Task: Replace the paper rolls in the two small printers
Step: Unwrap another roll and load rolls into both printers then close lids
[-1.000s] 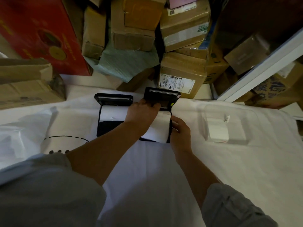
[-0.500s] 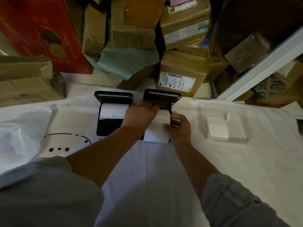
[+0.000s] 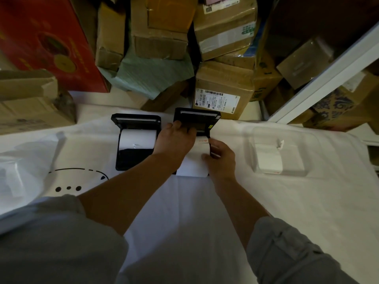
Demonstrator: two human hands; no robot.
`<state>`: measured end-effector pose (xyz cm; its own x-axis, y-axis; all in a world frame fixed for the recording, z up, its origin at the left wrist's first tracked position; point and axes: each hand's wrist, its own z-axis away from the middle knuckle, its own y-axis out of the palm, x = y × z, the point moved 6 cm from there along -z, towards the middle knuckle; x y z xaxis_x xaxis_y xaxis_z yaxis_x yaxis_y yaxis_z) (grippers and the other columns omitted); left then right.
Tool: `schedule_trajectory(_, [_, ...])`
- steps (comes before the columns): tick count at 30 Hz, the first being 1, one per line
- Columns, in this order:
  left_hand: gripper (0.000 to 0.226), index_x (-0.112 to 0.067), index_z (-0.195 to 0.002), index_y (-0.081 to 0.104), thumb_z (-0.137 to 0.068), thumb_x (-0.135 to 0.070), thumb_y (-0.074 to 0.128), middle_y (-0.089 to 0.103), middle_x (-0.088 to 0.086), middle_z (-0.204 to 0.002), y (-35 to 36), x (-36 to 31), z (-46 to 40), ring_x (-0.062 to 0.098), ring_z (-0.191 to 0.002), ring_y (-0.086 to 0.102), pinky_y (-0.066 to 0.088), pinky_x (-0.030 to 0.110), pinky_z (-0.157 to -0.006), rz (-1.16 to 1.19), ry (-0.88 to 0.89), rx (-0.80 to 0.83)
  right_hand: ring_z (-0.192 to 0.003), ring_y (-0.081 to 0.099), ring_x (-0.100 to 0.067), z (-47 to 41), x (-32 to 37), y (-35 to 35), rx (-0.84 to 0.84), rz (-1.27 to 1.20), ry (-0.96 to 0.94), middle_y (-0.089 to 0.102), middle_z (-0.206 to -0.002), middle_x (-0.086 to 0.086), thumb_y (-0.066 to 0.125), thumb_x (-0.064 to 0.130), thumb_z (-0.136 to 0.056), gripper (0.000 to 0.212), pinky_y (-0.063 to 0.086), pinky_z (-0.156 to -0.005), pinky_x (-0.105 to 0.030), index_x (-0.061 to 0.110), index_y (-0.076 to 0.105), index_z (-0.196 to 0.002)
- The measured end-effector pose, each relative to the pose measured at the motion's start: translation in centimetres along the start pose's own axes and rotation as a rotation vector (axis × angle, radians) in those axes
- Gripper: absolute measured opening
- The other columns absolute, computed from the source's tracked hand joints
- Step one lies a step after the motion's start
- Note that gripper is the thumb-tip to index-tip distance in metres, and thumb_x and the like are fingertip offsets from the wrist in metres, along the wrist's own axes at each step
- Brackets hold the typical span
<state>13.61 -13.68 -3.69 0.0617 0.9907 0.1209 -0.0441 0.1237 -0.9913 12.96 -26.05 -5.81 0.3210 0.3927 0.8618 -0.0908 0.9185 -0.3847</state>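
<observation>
**A:** What is nearest, and what are the hands doing?

**B:** Two forearms in grey sleeves reach forward over a white sheet [image 3: 184, 212]. The right hand [image 3: 220, 158] curls its fingers onto the edge of a white paper strip [image 3: 192, 167] drawn toward the person from the right printer [image 3: 196, 119]. It probably holds the strip taut and straight so it feeds cleanly. The left hand [image 3: 174, 140] lies over that printer's roll well, fingertips on the inside of the raised black lid, perhaps steadying it or about to close it.

**A:** And the other printer?

**B:** The left printer [image 3: 135, 148] sits just beside it, lid up, with a white roll [image 3: 137, 139] seated in its well. To the right, a clear tray [image 3: 281, 154] holds what looks like another white roll.

**A:** What can't be made out?

**B:** The left hand covers the right printer's roll, so whether it is seated cannot be told. Nor is it certain whether that hand grips or only presses. Beyond, dim stacked cardboard boxes [image 3: 221, 93] carry unreadable labels.
</observation>
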Motion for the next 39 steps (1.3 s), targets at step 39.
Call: schedule_trajectory(39, [0.034, -0.01, -0.117, 0.062, -0.088, 0.005, 0.052, 0.062, 0.012, -0.121, 2.7, 1.9, 4.8, 0.029, -0.114, 0.056, 0.042, 0.037, -0.105, 1.746, -1.071, -0.171, -0.107, 0.058, -0.027, 0.2, -1.0, 0.6, -0.008, -0.199, 0.115, 0.062, -0.118, -0.009, 0.051, -0.005, -0.089, 0.04, 0.053, -0.088, -0.041, 0.013, 0.057, -0.124])
